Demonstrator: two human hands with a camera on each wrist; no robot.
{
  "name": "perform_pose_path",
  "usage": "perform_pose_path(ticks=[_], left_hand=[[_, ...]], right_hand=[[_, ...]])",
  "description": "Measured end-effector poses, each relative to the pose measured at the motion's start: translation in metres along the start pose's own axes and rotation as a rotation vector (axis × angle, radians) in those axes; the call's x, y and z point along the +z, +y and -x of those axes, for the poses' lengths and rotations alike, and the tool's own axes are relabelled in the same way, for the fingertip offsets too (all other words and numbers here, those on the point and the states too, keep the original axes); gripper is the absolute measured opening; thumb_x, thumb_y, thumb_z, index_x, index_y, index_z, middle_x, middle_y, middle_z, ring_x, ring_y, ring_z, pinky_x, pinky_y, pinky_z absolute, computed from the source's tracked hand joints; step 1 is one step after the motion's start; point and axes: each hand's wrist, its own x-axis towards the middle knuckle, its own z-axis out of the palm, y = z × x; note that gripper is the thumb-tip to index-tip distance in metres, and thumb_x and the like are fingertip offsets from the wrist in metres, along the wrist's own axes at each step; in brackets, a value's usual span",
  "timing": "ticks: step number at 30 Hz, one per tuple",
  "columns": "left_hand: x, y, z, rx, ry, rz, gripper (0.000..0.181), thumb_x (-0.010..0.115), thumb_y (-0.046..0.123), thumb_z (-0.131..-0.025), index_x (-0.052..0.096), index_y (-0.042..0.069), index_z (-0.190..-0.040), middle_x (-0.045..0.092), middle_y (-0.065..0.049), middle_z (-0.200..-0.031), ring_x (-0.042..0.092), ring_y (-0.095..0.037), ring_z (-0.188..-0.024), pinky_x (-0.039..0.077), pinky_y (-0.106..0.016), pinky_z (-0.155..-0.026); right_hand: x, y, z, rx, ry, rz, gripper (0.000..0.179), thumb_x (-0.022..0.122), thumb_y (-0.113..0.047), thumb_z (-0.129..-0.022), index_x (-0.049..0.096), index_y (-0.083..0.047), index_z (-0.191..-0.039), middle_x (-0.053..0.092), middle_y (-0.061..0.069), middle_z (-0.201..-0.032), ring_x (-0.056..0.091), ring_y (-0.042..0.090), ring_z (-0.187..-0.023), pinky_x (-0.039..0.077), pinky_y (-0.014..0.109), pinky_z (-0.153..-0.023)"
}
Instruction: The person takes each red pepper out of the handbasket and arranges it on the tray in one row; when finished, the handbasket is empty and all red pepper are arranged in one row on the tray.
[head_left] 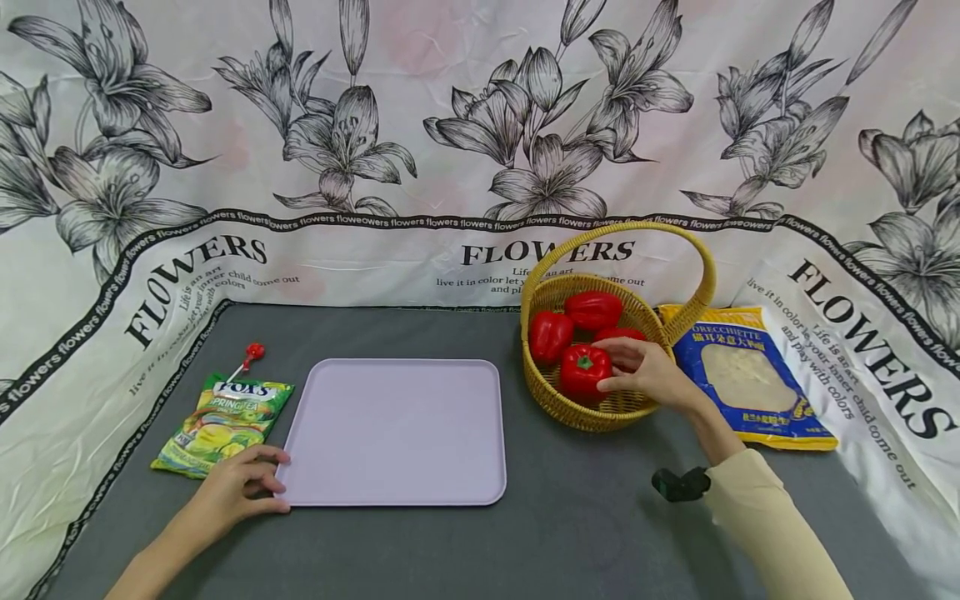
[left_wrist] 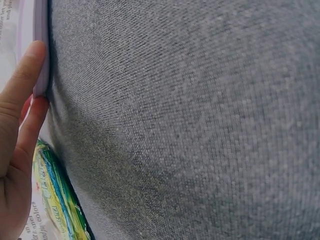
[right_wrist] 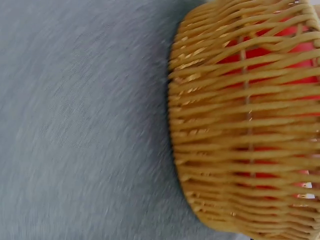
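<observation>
A lilac tray (head_left: pixel 393 433) lies flat at the centre left. My left hand (head_left: pixel 238 485) touches its near left corner, thumb along the front edge, other fingers at the left side. In the left wrist view, the thumb and a fairly straight finger meet the tray's side (left_wrist: pixel 42 60). To the right stands a yellow woven basket (head_left: pixel 592 421) with several red bell peppers. My right hand (head_left: pixel 651 372) reaches over its rim and grips the front red bell pepper (head_left: pixel 583 373) from the right. The right wrist view shows mostly the basket wall (right_wrist: pixel 240 125); that hand's fingers are hidden there.
Behind my left hand lies a green candy bag (head_left: pixel 232 421), a red-headed lollipop (head_left: pixel 255 352) at its top. A blue and yellow pasta bag (head_left: pixel 750 379) lies right of the basket. The tall basket handle (head_left: pixel 705 275) arches above the basket. Floral cloth hangs behind the grey tabletop.
</observation>
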Motion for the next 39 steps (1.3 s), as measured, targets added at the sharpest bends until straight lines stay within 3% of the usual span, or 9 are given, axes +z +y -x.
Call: perform_pose_path(ticks=[8, 15, 24, 28, 31, 35, 39], left_hand=[[0.007, 0.002, -0.004, -0.016, -0.004, 0.028, 0.035, 0.091, 0.005, -0.048, 0.066, 0.021, -0.066, 0.06, -0.006, -0.095, 0.057, -0.005, -0.084, 0.044, -0.006, -0.063], [0.01, 0.0, -0.007, 0.012, -0.002, 0.011, 0.036, 0.092, 0.005, -0.047, 0.066, 0.021, -0.066, 0.061, -0.006, -0.095, 0.058, -0.006, -0.084, 0.042, -0.004, -0.068], [0.011, -0.001, -0.02, -0.002, -0.008, 0.016, 0.035, 0.092, 0.005, -0.047, 0.067, 0.021, -0.066, 0.061, -0.006, -0.095, 0.057, -0.004, -0.084, 0.044, -0.006, -0.062], [0.008, 0.003, -0.015, -0.051, -0.017, 0.015, 0.036, 0.092, 0.004, -0.048, 0.066, 0.022, -0.065, 0.061, -0.005, -0.096, 0.057, 0.0, -0.083, 0.044, -0.005, -0.063], [0.004, 0.005, -0.008, -0.091, -0.024, 0.039, 0.037, 0.091, 0.001, -0.05, 0.065, 0.021, -0.066, 0.06, -0.005, -0.097, 0.057, 0.004, -0.082, 0.044, -0.002, -0.066], [0.001, 0.005, -0.001, -0.121, -0.031, 0.053, 0.035, 0.09, 0.0, -0.052, 0.066, 0.02, -0.068, 0.06, -0.003, -0.099, 0.058, 0.006, -0.08, 0.043, -0.001, -0.068], [0.001, 0.005, -0.001, -0.128, -0.036, 0.044, 0.034, 0.09, 0.001, -0.052, 0.067, 0.02, -0.068, 0.06, -0.002, -0.099, 0.058, 0.006, -0.08, 0.042, 0.0, -0.068]], right_hand=[[-0.006, 0.007, 0.01, 0.014, 0.035, -0.108, 0.062, 0.075, -0.007, -0.082, 0.048, 0.003, -0.137, 0.051, 0.019, -0.136, 0.058, 0.005, -0.109, 0.051, 0.023, -0.086], [-0.011, 0.009, 0.011, 0.049, 0.024, -0.254, 0.063, 0.071, 0.001, -0.084, 0.041, 0.008, -0.139, 0.06, -0.005, -0.125, 0.058, 0.003, -0.11, 0.051, 0.025, -0.087], [-0.017, 0.005, 0.01, 0.103, 0.031, -0.381, 0.064, 0.065, 0.009, -0.086, 0.033, 0.011, -0.142, 0.062, -0.011, -0.116, 0.06, 0.004, -0.107, 0.052, 0.027, -0.086], [-0.013, 0.004, 0.007, 0.122, 0.031, -0.392, 0.064, 0.065, 0.008, -0.086, 0.033, 0.01, -0.142, 0.062, -0.007, -0.118, 0.06, 0.006, -0.107, 0.052, 0.028, -0.087], [-0.008, 0.003, 0.001, 0.131, 0.025, -0.389, 0.065, 0.066, 0.007, -0.086, 0.034, 0.009, -0.142, 0.059, 0.003, -0.128, 0.059, 0.007, -0.108, 0.051, 0.029, -0.088], [-0.003, -0.001, -0.002, 0.142, 0.02, -0.381, 0.067, 0.067, 0.007, -0.085, 0.034, 0.006, -0.143, 0.047, 0.017, -0.141, 0.058, 0.006, -0.108, 0.05, 0.029, -0.09], [-0.002, -0.004, -0.001, 0.167, 0.029, -0.374, 0.066, 0.066, 0.008, -0.086, 0.034, 0.005, -0.144, 0.041, 0.02, -0.145, 0.057, 0.007, -0.111, 0.049, 0.029, -0.091]])
